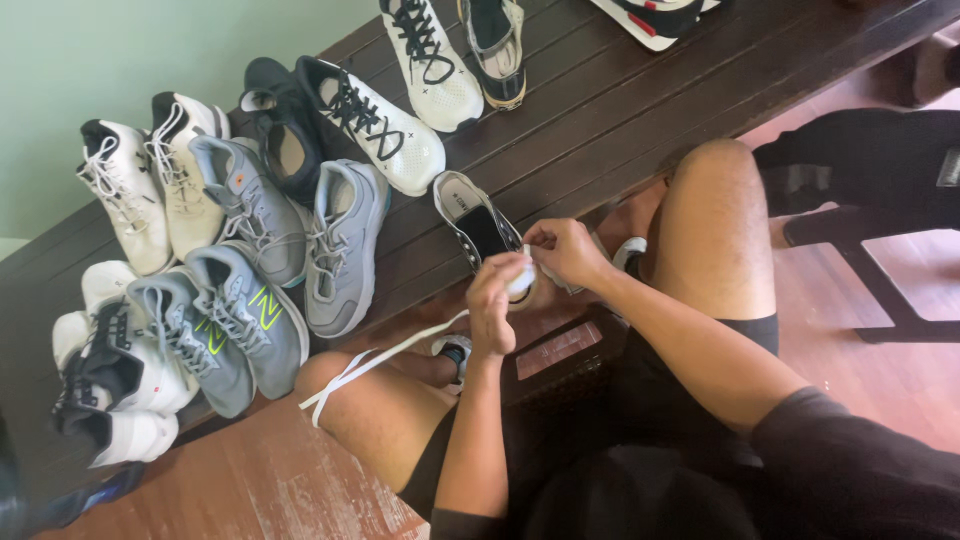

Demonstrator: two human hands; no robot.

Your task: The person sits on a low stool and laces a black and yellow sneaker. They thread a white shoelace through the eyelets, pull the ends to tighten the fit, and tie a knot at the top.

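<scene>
A dark low-top sneaker (pixel 478 226) with a white sole lies on the dark wooden bench, its toe pointing at me. My left hand (pixel 494 300) grips the sneaker's white toe end and a white shoelace (pixel 375 362), which trails left across my bare left knee (pixel 365 400). My right hand (pixel 565 250) pinches the lace or the shoe's edge just right of the toe. Both hands touch each other over the toe, which hides it.
Several sneakers crowd the bench (pixel 600 110): grey pairs (pixel 255 270), white pairs (pixel 150 185), a white shoe with black laces (pixel 375 125), more at the top (pixel 440 60). A black chair (pixel 870 200) stands at the right on the reddish floor (pixel 250 480).
</scene>
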